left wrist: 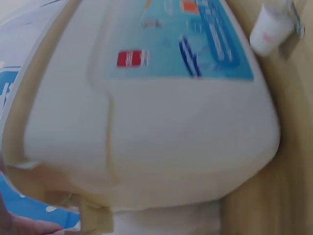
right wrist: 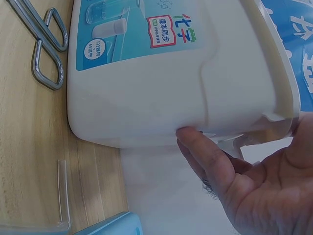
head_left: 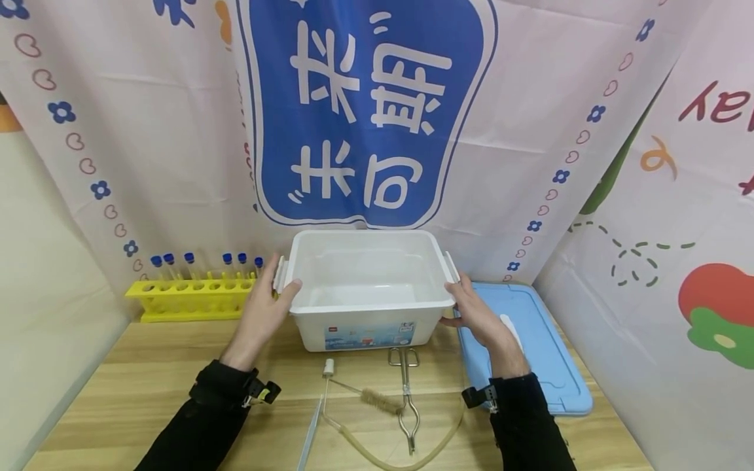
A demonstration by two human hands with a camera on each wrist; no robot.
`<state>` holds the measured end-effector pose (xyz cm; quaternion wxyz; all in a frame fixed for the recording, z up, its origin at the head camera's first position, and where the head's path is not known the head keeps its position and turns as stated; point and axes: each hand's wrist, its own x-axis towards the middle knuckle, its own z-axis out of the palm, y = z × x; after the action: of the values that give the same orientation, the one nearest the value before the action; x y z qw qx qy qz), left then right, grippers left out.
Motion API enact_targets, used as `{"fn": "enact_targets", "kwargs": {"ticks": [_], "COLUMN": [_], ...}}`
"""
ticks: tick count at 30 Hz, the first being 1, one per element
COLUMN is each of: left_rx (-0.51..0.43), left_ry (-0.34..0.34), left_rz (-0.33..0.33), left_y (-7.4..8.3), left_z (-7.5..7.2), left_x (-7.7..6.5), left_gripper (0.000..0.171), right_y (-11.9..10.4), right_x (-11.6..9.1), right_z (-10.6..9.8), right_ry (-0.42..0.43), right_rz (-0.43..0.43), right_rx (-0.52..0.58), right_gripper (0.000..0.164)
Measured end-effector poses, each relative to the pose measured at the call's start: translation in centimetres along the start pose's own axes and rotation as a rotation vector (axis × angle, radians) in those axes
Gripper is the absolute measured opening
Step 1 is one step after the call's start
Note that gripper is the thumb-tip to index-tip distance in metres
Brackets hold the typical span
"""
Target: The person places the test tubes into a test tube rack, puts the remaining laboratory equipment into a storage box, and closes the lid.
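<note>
A white plastic storage box (head_left: 365, 327), its top uncovered and a blue label on its front, stands at the back of the table. My left hand (head_left: 263, 320) holds its left end, thumb over the rim by the white handle; the other fingers are mostly hidden. At the right end, my right hand (head_left: 476, 317) has its thumb at the rim. In the right wrist view, fingertips (right wrist: 188, 133) of that hand touch the box's side below the rim. Only a bit of the left hand (left wrist: 29, 226) shows in the left wrist view.
A yellow rack (head_left: 194, 316) with blue-capped test tubes stands at left. A blue lid (head_left: 554, 366) lies at right. Before the box lie metal crucible tongs (head_left: 406, 386), a tube brush (head_left: 379, 401), rubber tubing (head_left: 365, 451), tweezers (head_left: 310, 435) and a small white piece (head_left: 328, 367).
</note>
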<state>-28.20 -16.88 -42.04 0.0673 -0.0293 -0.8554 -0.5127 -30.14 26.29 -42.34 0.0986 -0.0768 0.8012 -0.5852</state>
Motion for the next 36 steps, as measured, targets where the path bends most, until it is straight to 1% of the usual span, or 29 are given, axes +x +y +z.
{"fn": "enact_targets", "kwargs": {"ticks": [5, 7, 11, 15, 18, 22, 26, 31, 36], "left_rx": [-0.168, -0.215, -0.318, -0.416, -0.459, -0.506, -0.532, -0.542, -0.548], "left_ry": [0.007, 0.005, -0.034, -0.07, -0.077, -0.088, -0.087, -0.09, -0.087], "left_rz": [0.014, 0.012, -0.016, -0.054, -0.091, -0.13, -0.139, -0.124, -0.099], "left_y": [-0.8, -1.2, -1.6, -1.6, -1.5, -1.5, -1.7, -1.9, -2.0], "left_z": [1.1, 1.5, 1.7, 1.8, 2.0, 2.3, 2.4, 2.6, 2.9], "left_x": [-0.3, -0.6, -1.0, -1.1, -1.1, -1.2, -1.4, -1.3, -1.1], "left_gripper": [0.09, 0.089, 0.083, 0.08, 0.081, 0.081, 0.078, 0.076, 0.076], "right_y": [-0.1, -0.1, -0.2, -0.5, -0.9, -1.8, -2.8, -4.5, -7.1], "right_x": [0.0, 0.0, -0.1, -0.4, -1.1, -2.4, -3.5, -5.0, -7.3], "right_z": [-0.2, -0.3, -0.5, -1.4, -2.4, -3.7, -4.4, -4.3, -3.1], "right_ry": [0.005, -0.006, -0.029, -0.035, -0.026, 0.021, 0.059, 0.078, 0.112], "right_rz": [0.003, 0.008, 0.012, 0.015, 0.015, 0.004, -0.029, -0.119, -0.233], "right_rx": [-0.007, -0.006, -0.014, -0.076, -0.132, -0.182, -0.248, -0.361, -0.484], "right_gripper": [0.079, 0.079, 0.08, 0.084, 0.086, 0.086, 0.08, 0.072, 0.066]}}
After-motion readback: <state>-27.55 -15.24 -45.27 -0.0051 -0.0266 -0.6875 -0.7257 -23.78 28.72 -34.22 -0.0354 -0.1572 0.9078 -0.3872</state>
